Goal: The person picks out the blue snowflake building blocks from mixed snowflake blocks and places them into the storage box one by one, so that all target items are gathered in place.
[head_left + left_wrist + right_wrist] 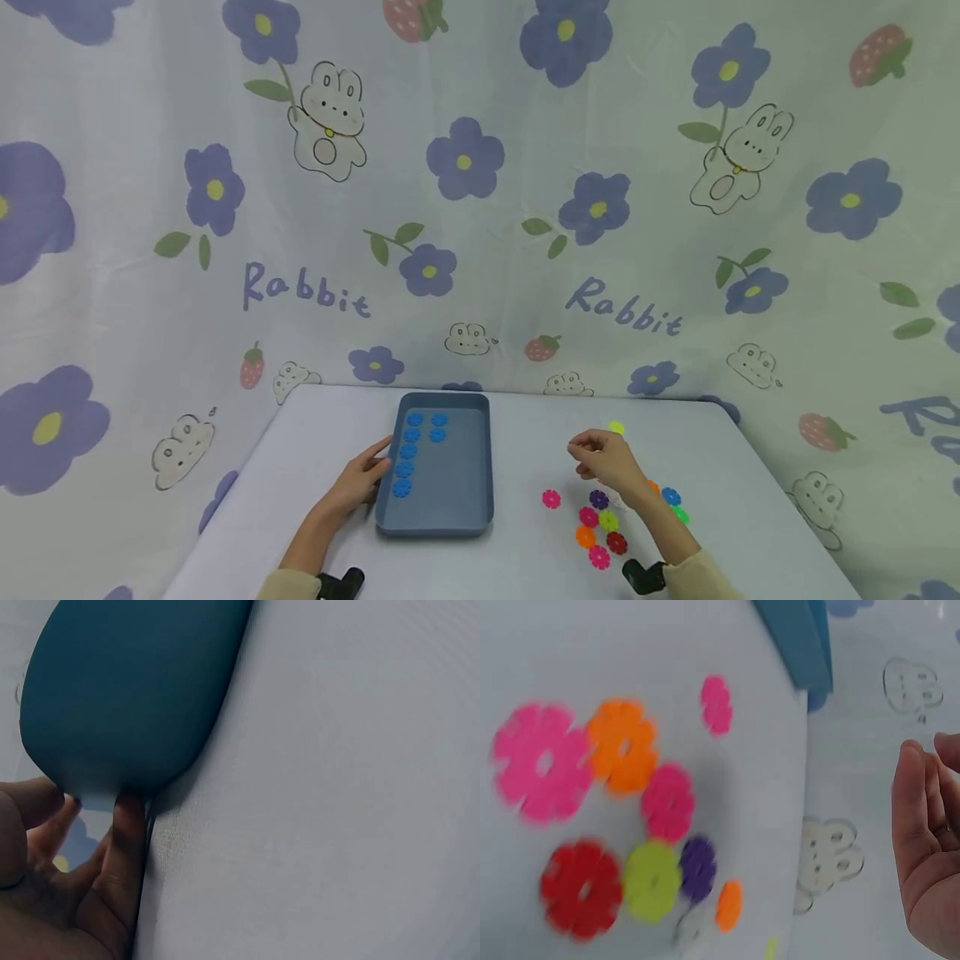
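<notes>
My left hand (358, 483) holds the left edge of a blue-grey tray (454, 533); in the left wrist view its fingertips (129, 806) meet the outer wall. Blue snowflake discs (402, 487) lie in the tray, several in a left column and two beside its upper part. My right hand (611, 462) hovers over the table to the tray's right. Its thumb and index finger are bent close together, with a small gap and no disc visible between them. Below and around it lie loose snowflake discs, including pink (599, 557), orange (586, 537), red (617, 542) and purple (598, 499) ones.
A lone pink disc (551, 498) lies between tray and pile. Another blue disc (671, 496) and a green one (681, 514) sit right of the right forearm. A yellow disc (617, 427) lies beyond the hand. A patterned curtain (465, 250) hangs behind the white table (517, 575).
</notes>
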{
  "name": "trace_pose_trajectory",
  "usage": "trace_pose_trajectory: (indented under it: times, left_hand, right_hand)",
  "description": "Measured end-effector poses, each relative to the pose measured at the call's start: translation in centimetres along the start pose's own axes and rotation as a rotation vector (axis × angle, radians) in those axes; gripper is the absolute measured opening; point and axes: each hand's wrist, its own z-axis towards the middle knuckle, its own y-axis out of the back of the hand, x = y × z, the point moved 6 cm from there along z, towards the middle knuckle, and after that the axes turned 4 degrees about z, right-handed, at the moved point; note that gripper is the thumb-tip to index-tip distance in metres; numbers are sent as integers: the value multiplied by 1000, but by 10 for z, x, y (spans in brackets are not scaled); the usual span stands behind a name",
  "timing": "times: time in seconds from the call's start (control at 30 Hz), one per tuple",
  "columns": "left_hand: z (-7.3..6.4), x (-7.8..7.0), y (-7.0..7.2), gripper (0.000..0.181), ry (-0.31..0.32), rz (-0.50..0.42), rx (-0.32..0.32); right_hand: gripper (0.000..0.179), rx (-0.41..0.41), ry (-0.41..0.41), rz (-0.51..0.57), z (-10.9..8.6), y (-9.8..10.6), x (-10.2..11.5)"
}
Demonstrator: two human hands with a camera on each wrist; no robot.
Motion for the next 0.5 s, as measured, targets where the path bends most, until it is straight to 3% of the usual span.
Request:
trace_pose_trajectory:
  times: [0.3, 0.5]
  left_hand:
    - [0, -1, 0, 52, 9, 23, 3]
    - [2, 0, 1, 51, 6, 20, 16]
  right_hand:
    - [23, -117, -83, -45, -22, 53, -34]
    - [27, -151, -139, -134, -26, 70, -67]
